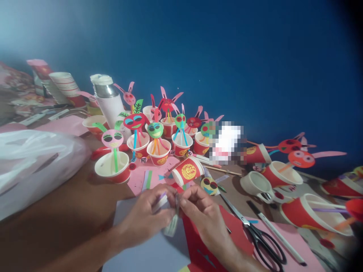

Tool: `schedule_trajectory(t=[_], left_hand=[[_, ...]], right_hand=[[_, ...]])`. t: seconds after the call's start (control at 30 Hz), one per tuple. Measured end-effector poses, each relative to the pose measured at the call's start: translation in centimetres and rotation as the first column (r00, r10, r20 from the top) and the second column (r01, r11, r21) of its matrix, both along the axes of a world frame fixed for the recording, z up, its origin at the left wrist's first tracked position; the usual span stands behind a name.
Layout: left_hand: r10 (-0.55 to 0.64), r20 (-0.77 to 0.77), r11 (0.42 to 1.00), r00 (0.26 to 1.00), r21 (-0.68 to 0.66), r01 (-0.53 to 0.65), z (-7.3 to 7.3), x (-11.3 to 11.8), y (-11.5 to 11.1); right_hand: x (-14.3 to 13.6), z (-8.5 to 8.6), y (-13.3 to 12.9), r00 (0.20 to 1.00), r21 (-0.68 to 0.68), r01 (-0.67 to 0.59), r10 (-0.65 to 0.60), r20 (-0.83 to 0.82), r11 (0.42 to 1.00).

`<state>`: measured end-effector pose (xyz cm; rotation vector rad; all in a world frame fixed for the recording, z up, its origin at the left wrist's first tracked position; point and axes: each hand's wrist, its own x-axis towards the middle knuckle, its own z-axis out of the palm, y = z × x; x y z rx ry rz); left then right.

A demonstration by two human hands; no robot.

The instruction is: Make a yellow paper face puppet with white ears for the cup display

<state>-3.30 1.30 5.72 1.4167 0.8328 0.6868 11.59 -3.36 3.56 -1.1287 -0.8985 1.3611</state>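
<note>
Both hands meet over the light grey-blue paper (136,241) near the front of the table. My left hand (154,207) is closed round a small white piece with a purple end (160,202). My right hand (200,211) pinches thumb against fingers, almost touching the left fingertips. Below the fingertips hangs a small pale greenish piece with faint print (171,226); its kind is too blurred to make out. What exactly the right fingers grip is hidden. Just beyond the hands lie a tipped red paper cup (187,170) and a yellow paper face (209,186) with dark red eyes.
Black-handled scissors (259,238) and a white marker (279,236) lie on the right. Several red cups with paper-face straws, such as a pink face (112,139), stand behind. A white bottle (109,105), a mug (256,185) and a plastic bag (42,166) surround the workspace.
</note>
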Motion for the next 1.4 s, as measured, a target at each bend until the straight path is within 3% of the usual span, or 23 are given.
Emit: schedule_trajectory(t=[0.13,0.33,0.43,0.5,0.6,0.77,0.87,1.17,1.4], left_hand=[[-0.004,0.050,0.991,0.999,-0.131,0.011,-0.8,0.2,-0.2],[0.112,0.021,0.960,0.994,-0.259,-0.102,-1.9,0.2,-0.2],[0.185,-0.010,0.944,0.983,-0.275,-0.181,-1.3,0.1,-0.1],[0.212,-0.006,0.938,0.977,-0.279,-0.205,-0.8,0.1,0.0],[0.214,0.025,0.939,0.977,-0.280,-0.198,-0.6,0.0,-0.1],[0.183,0.015,0.936,0.983,-0.309,-0.169,-1.2,-0.2,-0.5],[0.160,-0.013,0.933,0.987,-0.324,-0.156,-1.2,-0.2,-0.6],[0.108,-0.101,0.964,0.989,-0.231,-0.129,-1.3,0.0,-0.6],[0.033,-0.143,0.955,0.989,-0.286,-0.073,-1.7,-0.2,-0.6]], right_hand=[[-0.2,0.1,0.1,1.000,-0.005,-0.012,0.012,-0.019,1.000],[0.1,-0.2,0.4,0.998,-0.004,-0.056,0.056,0.002,0.998],[0.7,-0.4,0.4,0.985,0.060,0.000,-0.011,0.175,0.998],[1.2,-0.2,0.3,0.912,0.190,0.004,-0.082,0.401,0.982],[1.6,0.3,0.1,0.744,0.381,-0.133,-0.161,0.648,0.915],[1.7,0.1,-0.2,0.549,0.527,-0.305,-0.306,0.778,0.793],[1.5,-0.2,-0.2,0.469,0.519,-0.353,-0.333,0.818,0.779],[1.2,0.1,-0.2,0.389,0.472,-0.339,-0.336,0.858,0.814],[1.1,-0.2,-0.1,0.368,0.419,-0.338,-0.291,0.883,0.843]])
